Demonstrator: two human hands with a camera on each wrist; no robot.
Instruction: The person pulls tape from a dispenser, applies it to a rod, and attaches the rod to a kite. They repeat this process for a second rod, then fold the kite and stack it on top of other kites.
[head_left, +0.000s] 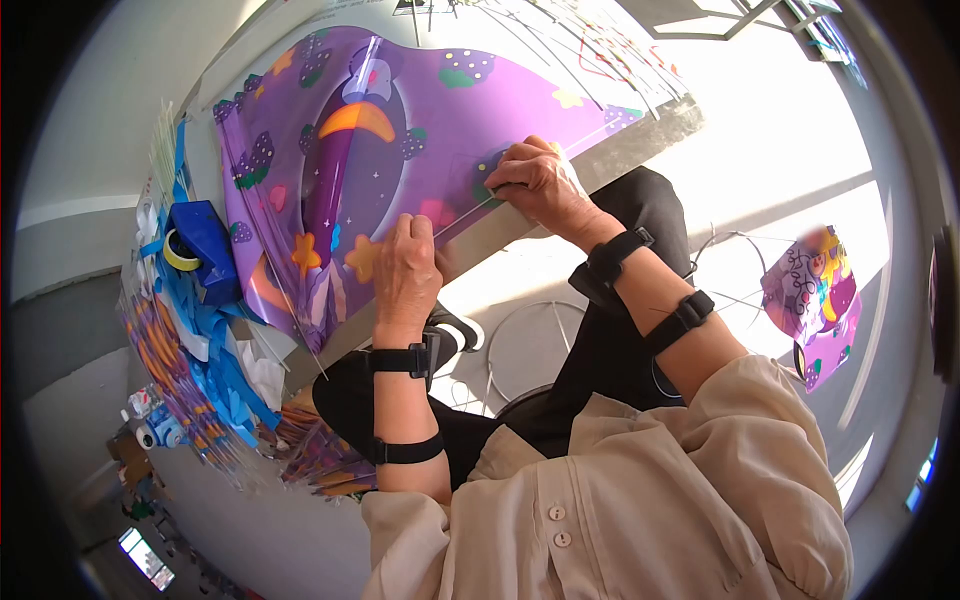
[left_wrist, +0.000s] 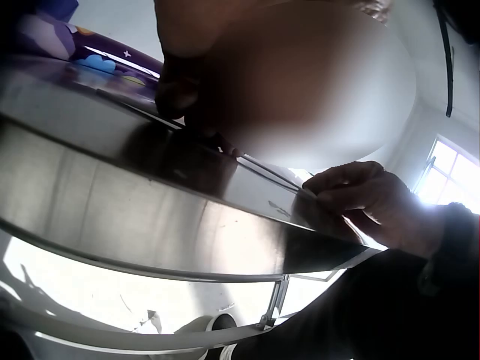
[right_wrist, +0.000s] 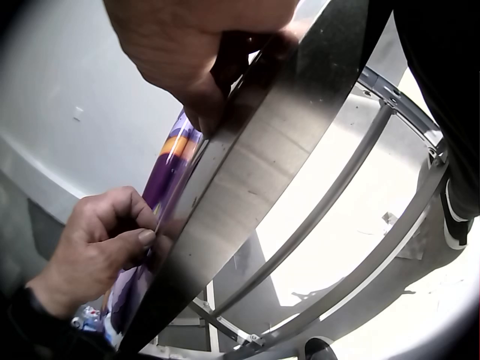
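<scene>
A purple printed plastic sheet (head_left: 450,130), shaped like a kite with stars and berries on it, lies on the metal table. Along its near edge runs a thin pale rod (head_left: 470,213). My left hand (head_left: 405,268) pinches the edge at the rod, thumb against forefinger in the right wrist view. Farther right along the same edge, my right hand (head_left: 545,188) grips the rod and sheet with curled fingers. In the left wrist view the thin rod (left_wrist: 270,174) stretches between both hands, and my blurred left hand fills the top.
A blue tape dispenser (head_left: 205,250) with a yellow roll stands left, beside blue strips (head_left: 215,385) and bundled printed pieces. Several thin rods (head_left: 560,50) lie at the back. A smaller purple printed piece (head_left: 815,300) is at the right. The steel table edge (right_wrist: 247,172) faces my knees.
</scene>
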